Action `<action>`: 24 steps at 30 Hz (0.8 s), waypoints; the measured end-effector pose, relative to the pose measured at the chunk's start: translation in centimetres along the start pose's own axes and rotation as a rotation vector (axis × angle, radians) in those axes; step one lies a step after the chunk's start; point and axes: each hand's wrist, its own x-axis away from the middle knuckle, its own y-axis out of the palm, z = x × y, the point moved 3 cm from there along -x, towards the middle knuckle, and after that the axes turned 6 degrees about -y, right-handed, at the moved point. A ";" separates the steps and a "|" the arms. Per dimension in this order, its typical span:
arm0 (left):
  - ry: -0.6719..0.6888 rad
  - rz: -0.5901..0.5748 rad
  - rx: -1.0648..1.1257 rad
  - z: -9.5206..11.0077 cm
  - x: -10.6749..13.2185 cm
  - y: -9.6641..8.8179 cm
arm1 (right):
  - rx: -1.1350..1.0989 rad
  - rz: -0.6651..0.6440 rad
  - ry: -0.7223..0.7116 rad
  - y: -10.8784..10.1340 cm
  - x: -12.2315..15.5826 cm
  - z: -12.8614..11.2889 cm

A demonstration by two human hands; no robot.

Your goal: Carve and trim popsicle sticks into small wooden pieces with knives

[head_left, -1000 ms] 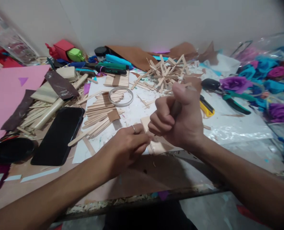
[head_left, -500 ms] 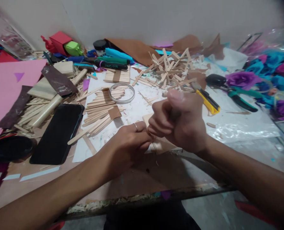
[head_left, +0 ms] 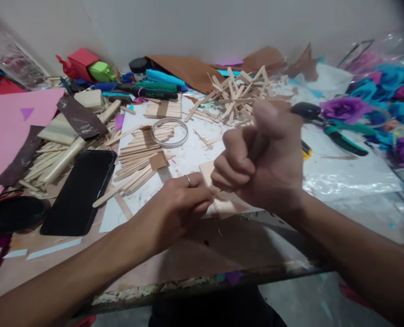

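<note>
My left hand (head_left: 179, 204), with a ring on one finger, rests low over the table, its fingers pressed together at the edge of a flat light-wood panel (head_left: 227, 208). Whatever lies in that pinch is hidden. My right hand (head_left: 265, 168) is curled into a fist just above the panel, thumb on top, slightly blurred. I cannot make out what it grips. Its fingers are close to my left fingertips. Left of the panel lie fanned craft sticks (head_left: 133, 156) with a pale ring (head_left: 169, 145) on them. Behind my right hand, a yellow utility knife (head_left: 306, 150) is mostly covered.
A black phone (head_left: 79, 195) and a black round lid (head_left: 14, 214) lie to the left. Loose craft sticks (head_left: 234, 97) are heaped at the back. Green-handled pliers (head_left: 346, 141) and purple paper flowers (head_left: 345, 110) are on the right. The table's front edge (head_left: 174, 288) is rough.
My right fist has risen a little and now covers more of the yellow knife. My left hand keeps its place at the panel. The whole view has shifted slightly.
</note>
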 end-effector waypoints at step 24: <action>0.071 0.037 0.035 0.0 -0.3 0.1 | 0.077 -0.044 0.001 0.3 0.4 0.7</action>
